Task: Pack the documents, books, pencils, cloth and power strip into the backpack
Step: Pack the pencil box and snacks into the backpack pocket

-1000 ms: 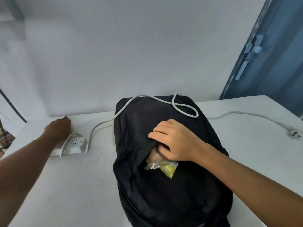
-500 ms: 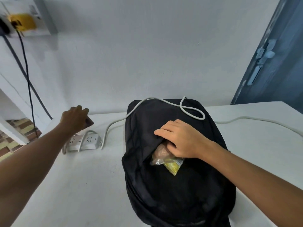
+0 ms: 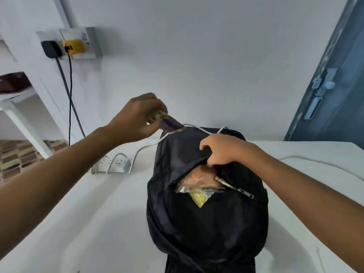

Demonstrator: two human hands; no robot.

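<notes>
Left hand (image 3: 137, 119) grips purple packet (image 3: 171, 124) — right hand (image 3: 222, 150) holds backpack (image 3: 206, 223).

**Hard to make out**

The small purple packet (image 3: 171, 124) in the left hand (image 3: 137, 119) is motion-blurred, its label unreadable. The right hand's (image 3: 222, 150) fingertips vanish under the backpack (image 3: 206, 223) flap. The backpack's bottom is cut off by the lower edge.

Black backpack (image 3: 206, 223) lies unzipped; white power strip (image 3: 115, 164) beside it.

Matt black cloth backpack (image 3: 206, 223), metal zipper pull (image 3: 245, 192), glossy plastic bag (image 3: 199, 184)
</notes>
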